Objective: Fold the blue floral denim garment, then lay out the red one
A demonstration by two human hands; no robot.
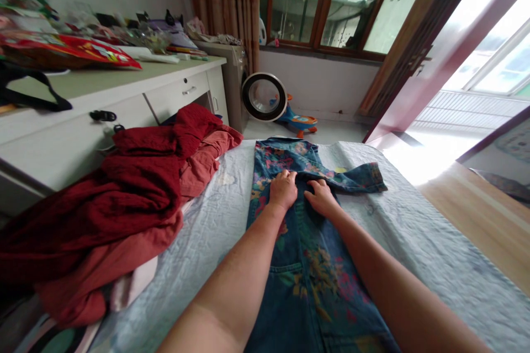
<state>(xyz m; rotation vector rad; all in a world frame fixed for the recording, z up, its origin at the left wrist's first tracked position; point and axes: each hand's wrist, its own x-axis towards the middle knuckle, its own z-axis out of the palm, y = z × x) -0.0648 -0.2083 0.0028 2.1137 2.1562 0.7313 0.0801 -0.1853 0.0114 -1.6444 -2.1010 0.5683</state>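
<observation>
A blue denim garment with a flower print [308,265] lies lengthwise on the pale quilted bed [418,242]. One sleeve [360,179] is folded across to the right. My left hand [284,188] rests on the denim near its upper middle, fingers curled down onto the cloth. Just to its right, my right hand [321,197] presses on the same garment with its fingers bent onto the fabric. Both forearms stretch out over the garment's lower part.
A heap of dark red and salmon clothes [124,198] covers the bed's left side. Beside it stands a white desk with drawers [124,99], cluttered on top. Beyond the bed are a round fan [264,97], a toy car [300,121], curtains, windows and an open door [430,55].
</observation>
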